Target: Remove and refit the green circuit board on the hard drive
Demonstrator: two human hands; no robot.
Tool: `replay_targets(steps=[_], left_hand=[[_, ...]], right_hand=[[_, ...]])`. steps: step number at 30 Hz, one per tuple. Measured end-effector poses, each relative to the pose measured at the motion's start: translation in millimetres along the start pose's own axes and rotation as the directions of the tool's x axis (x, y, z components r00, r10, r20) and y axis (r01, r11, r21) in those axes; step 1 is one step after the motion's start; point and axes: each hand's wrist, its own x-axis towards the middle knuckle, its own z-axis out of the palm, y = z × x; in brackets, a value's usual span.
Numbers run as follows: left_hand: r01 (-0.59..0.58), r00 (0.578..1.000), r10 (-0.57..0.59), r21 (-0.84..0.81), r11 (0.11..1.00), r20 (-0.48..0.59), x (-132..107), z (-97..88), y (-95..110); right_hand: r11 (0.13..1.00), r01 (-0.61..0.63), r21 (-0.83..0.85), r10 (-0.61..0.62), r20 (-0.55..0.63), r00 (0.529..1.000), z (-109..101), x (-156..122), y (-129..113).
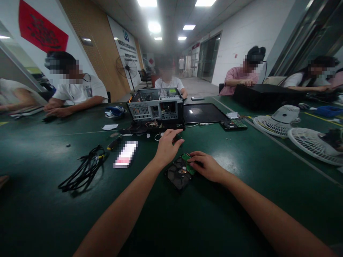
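A black hard drive [179, 174] with a green circuit board lies underside up on the green table [227, 214] in front of me. My right hand [206, 166] rests on its right edge, fingers curled against the green board. My left hand [168, 145] reaches forward past the drive, fingers loosely bent and apart, holding nothing I can see. Beyond it stands an opened computer case [156, 110], with a small white cable at its foot.
A black cable bundle [84, 170], a screwdriver [114, 142] and a blurred white card [125, 154] lie left. A black panel [203, 113] and another drive [233, 124] lie right of the case. White fan grilles [278, 123] sit far right. Several people sit around the table.
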Motion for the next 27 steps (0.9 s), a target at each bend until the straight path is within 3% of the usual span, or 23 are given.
replay_targets(steps=[5,10,15,19,27], left_hand=[[-0.049,0.999,0.05,0.086,0.995,-0.004,0.9,-5.2,10.0],[-0.07,0.997,0.072,0.055,0.996,-0.033,2.6,-5.3,13.5],[-0.075,0.997,0.075,0.042,0.996,-0.021,4.6,-7.3,10.1],[-0.047,0.999,0.047,-0.013,0.999,-0.026,5.8,-8.9,7.1],[-0.051,0.997,0.051,-0.004,0.999,-0.054,5.8,-13.1,2.4]], right_hand=[[0.963,-0.129,-0.237,0.146,0.055,0.988,1.1,-10.2,-41.4],[0.907,-0.171,-0.385,0.219,0.083,0.972,20.2,-19.1,-65.5],[0.865,-0.191,-0.465,0.255,0.079,0.964,39.0,-21.1,-68.2],[0.852,-0.203,-0.482,0.253,0.04,0.967,42.4,-20.0,-67.8],[0.908,-0.069,-0.412,0.189,0.258,0.947,2.2,-14.0,-32.2]])
